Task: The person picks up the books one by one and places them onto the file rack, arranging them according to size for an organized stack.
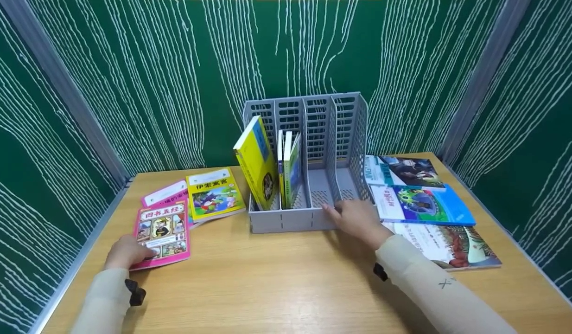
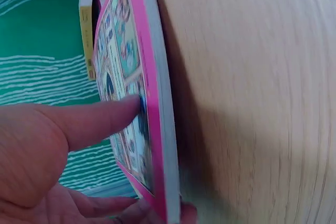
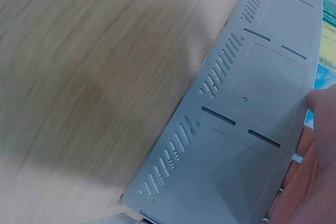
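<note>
My left hand [image 1: 127, 252] pinches the lower left corner of a pink-bordered book [image 1: 162, 234]. In the left wrist view the thumb presses on its cover and the fingers curl under the edge, with a shadow along the wood below. My right hand [image 1: 358, 219] grips the front lip of a grey desktop book rack [image 1: 286, 221], fingers over the rim in the right wrist view. Inside the rack, a thick yellow book [image 1: 256, 162] leans in the leftmost slot, and thinner books [image 1: 287, 174] stand in the one beside it. The two right slots hold no books.
Left of the rack, a yellow picture book [image 1: 215, 195] and another pink book [image 1: 168, 192] lie partly overlapped. To the right lie a dark-and-white book [image 1: 406, 171], a blue book [image 1: 425, 204] and a reddish book [image 1: 457, 246]. Green patterned panels [image 1: 314, 46] enclose the wooden table [image 1: 267, 287].
</note>
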The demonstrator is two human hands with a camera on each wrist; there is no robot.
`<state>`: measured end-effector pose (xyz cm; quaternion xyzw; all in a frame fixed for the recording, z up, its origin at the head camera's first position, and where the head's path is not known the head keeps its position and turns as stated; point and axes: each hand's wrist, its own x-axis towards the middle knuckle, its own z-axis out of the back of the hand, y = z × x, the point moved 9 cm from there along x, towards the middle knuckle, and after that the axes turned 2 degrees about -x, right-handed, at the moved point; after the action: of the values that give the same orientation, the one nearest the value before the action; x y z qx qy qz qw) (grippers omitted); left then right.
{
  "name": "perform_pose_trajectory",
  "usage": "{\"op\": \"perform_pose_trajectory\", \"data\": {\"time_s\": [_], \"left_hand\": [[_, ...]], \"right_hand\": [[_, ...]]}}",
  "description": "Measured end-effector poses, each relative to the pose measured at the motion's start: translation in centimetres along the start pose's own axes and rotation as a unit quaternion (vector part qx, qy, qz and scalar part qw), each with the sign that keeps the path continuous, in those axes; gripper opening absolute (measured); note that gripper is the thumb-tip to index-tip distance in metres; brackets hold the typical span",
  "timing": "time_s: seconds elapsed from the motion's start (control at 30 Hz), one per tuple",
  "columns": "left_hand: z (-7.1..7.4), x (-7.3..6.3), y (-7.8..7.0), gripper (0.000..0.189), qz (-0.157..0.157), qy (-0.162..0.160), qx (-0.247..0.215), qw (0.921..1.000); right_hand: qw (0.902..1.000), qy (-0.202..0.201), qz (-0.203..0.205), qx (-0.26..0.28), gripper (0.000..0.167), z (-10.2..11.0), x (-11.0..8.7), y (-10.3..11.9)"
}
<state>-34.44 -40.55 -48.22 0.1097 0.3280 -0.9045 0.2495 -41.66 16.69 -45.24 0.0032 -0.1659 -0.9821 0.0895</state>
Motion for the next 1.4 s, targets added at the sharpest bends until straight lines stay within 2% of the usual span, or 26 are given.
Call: {"op": "perform_pose_trajectory", "data": {"time_s": [0.07, 0.17, 0.27, 0.4, 0.57, 0.73, 0.87, 1.0, 1.07, 1.23, 1.3, 1.4], "left_hand": [[0.3, 0.0, 0.1, 0.085, 0.008, 0.003, -0.02, 0.9998], [0.5, 0.1, 0.3, 0.084, 0.022, 0.011, -0.076, 0.9968], [0.2, 0.3, 0.4, 0.081, 0.034, 0.036, -0.146, 0.9881], [-0.5, 0.4, 0.4, 0.08, 0.05, 0.074, -0.218, 0.9718], [-0.9, 0.3, -0.3, 0.069, 0.039, 0.09, -0.294, 0.9509], [-0.8, 0.0, -1.5, 0.065, 0.005, 0.086, -0.329, 0.9405], [-0.8, -0.2, -2.3, 0.068, -0.002, 0.067, -0.335, 0.9398], [-0.9, -0.6, -2.9, 0.064, -0.005, 0.037, -0.329, 0.9435], [-0.9, -0.9, -3.3, 0.061, -0.014, 0.019, -0.317, 0.9482], [-0.5, -1.9, -4.8, 0.052, -0.058, -0.042, -0.252, 0.965], [-0.4, -2.3, -5.4, 0.05, -0.07, -0.056, -0.237, 0.9673], [-0.5, -2.9, -6.1, 0.051, -0.071, -0.059, -0.238, 0.967]], "right_hand": [[1.0, -0.003, 0.0, 0.001, 0.067, 0.1, 0.0, 0.1], [0.9997, -0.015, 0.014, -0.01, 0.064, 0.4, 0.1, 0.4], [0.9991, -0.027, 0.025, -0.02, 0.06, 0.6, 0.0, 0.6], [0.9992, -0.027, 0.024, -0.019, 0.059, 0.5, -0.1, 0.5], [0.9993, -0.025, 0.021, -0.02, 0.062, 0.3, -0.1, 0.3], [0.9997, -0.015, 0.01, -0.016, 0.063, 0.0, 0.0, 0.2], [0.9998, -0.013, 0.007, -0.014, 0.064, -0.1, 0.0, 0.1], [0.9997, -0.018, 0.013, -0.014, 0.064, -0.1, 0.0, 0.2], [0.9996, -0.021, 0.015, -0.014, 0.063, 0.0, 0.0, 0.3], [0.999, -0.026, 0.024, -0.028, 0.063, -0.1, 0.1, 0.4], [0.9992, -0.021, 0.02, -0.026, 0.066, -0.1, 0.1, 0.3], [0.9998, -0.012, 0.01, -0.013, 0.069, -0.1, 0.0, 0.2]]}}
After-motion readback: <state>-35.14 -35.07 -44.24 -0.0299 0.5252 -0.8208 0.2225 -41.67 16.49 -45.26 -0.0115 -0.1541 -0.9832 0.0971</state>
